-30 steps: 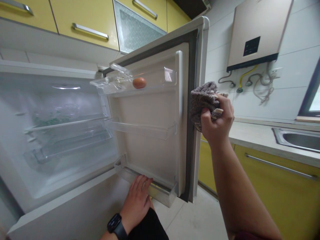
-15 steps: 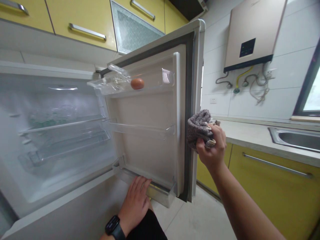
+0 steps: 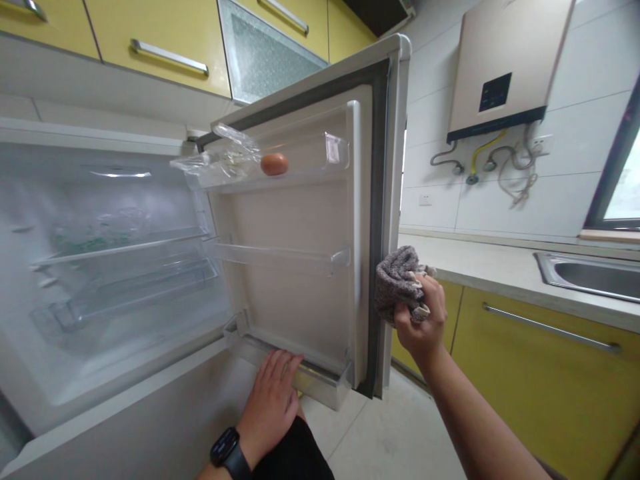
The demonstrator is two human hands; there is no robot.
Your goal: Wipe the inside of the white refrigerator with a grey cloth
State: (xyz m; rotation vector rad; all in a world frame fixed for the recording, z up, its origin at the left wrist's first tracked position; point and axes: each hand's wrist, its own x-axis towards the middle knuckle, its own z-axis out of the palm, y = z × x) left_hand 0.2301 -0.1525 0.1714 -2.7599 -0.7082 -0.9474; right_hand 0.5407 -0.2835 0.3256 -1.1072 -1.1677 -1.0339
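grey knitted cloth [image 3: 397,280] is bunched in the right hand [image 3: 423,320], fingers clenched round it, and pressed against the dark seal on the outer edge of the open fridge door [image 3: 295,220]; wadding it gives a firm pad for that narrow strip. left hand [image 3: 273,397], wearing a black watch [image 3: 229,450], lies flat with fingers together on the door's bottom rim, apparently steadying it. one egg [image 3: 275,164] and a plastic bag [image 3: 225,157] sit in the top door shelf.

Home kitchen — fridge [image 3: 300,220], sink [image 3: 590,277], cabinets [image 3: 530,347]
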